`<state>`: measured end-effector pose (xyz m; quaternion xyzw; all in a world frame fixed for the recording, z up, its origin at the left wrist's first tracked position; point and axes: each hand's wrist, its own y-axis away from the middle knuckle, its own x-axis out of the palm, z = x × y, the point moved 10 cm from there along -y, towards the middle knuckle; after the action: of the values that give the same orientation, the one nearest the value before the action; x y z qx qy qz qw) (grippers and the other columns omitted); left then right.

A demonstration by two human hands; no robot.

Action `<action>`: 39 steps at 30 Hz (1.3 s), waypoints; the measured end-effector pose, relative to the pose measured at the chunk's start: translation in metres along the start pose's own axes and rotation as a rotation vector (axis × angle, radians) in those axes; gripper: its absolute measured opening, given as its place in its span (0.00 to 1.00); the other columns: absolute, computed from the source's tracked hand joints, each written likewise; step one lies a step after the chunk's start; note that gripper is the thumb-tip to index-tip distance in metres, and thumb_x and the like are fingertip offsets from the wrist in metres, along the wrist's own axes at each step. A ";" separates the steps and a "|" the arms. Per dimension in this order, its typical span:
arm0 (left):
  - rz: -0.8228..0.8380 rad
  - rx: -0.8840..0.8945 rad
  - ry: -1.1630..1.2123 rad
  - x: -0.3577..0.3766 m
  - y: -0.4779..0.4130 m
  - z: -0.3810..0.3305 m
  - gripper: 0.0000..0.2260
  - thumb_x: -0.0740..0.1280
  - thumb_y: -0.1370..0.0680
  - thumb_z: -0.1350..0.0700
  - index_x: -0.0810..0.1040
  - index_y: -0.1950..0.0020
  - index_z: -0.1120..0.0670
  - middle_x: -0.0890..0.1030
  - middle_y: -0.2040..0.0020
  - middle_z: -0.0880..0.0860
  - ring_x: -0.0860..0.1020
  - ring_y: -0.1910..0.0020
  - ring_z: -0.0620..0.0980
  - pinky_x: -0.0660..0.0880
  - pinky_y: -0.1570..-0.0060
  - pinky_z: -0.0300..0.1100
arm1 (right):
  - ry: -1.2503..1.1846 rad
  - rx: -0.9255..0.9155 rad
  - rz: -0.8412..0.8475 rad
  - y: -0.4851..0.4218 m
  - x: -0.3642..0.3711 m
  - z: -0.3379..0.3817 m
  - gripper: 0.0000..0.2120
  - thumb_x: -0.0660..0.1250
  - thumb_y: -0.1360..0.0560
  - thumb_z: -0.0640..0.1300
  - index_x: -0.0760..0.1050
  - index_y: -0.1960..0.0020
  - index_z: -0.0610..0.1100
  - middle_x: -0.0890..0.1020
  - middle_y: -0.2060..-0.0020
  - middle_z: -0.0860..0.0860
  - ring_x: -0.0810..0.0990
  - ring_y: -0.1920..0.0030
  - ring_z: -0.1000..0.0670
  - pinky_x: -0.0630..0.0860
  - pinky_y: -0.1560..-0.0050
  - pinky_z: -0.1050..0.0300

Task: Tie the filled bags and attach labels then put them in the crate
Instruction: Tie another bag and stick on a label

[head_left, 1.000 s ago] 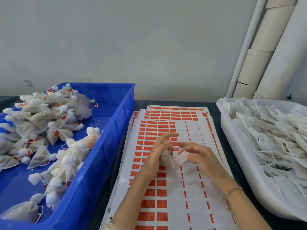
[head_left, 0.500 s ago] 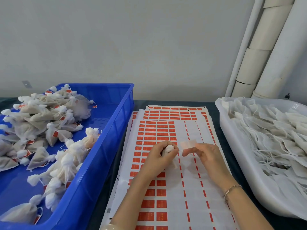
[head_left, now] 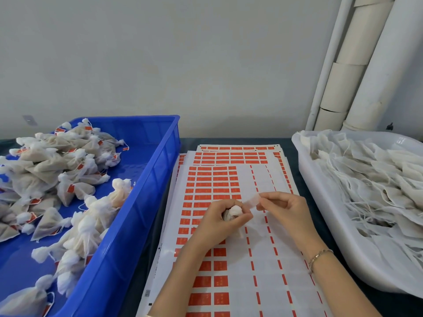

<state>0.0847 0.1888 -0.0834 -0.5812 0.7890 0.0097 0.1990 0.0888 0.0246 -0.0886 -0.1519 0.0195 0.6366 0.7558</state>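
My left hand (head_left: 219, 221) grips a small filled mesh bag (head_left: 234, 211), whose bunched white top sticks out above my fingers. My right hand (head_left: 286, 209) pinches a pale, translucent label (head_left: 251, 200) by its right end, and the label's free end points at the bag's top. Both hands hover over the stacked sheets of orange labels (head_left: 212, 186) in the middle of the table. The blue crate (head_left: 146, 191) on the left holds several tied bags with orange labels (head_left: 61, 165).
A white tub (head_left: 325, 216) on the right holds several flat, untied white bags with strings (head_left: 375, 184). Pale pipes (head_left: 352, 65) stand in the back right corner against the wall. Dark table surface shows between the containers and the sheets.
My left hand closed round the bag and turned its top upward. My right hand lifted the label off the sheet and now holds it level beside the bag's top.
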 end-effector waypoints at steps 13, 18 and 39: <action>-0.111 0.019 0.006 -0.014 -0.004 0.004 0.02 0.71 0.25 0.53 0.81 0.55 0.46 0.82 0.59 0.41 0.79 0.55 0.42 0.75 0.57 0.29 | 0.064 -0.062 0.114 0.005 0.015 0.007 0.09 0.72 0.28 0.43 0.80 0.54 0.57 0.84 0.62 0.64 0.82 0.57 0.61 0.74 0.59 0.76; -0.129 0.006 -0.004 -0.016 -0.004 0.009 0.02 0.71 0.25 0.52 0.81 0.55 0.45 0.82 0.58 0.40 0.78 0.54 0.41 0.75 0.56 0.29 | 0.059 -0.067 0.110 0.005 0.015 0.008 0.10 0.73 0.29 0.44 0.80 0.55 0.59 0.83 0.63 0.65 0.82 0.57 0.61 0.74 0.60 0.76; -0.049 -0.111 -0.079 -0.006 -0.002 0.023 0.05 0.70 0.24 0.49 0.82 0.60 0.45 0.81 0.62 0.42 0.78 0.59 0.41 0.74 0.63 0.26 | 0.164 -0.080 0.121 0.007 0.020 0.007 0.10 0.72 0.29 0.44 0.80 0.51 0.57 0.79 0.55 0.68 0.80 0.54 0.62 0.72 0.57 0.77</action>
<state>0.0953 0.1988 -0.1020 -0.6097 0.7642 0.0716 0.1977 0.0844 0.0461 -0.0882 -0.2321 0.0648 0.6668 0.7052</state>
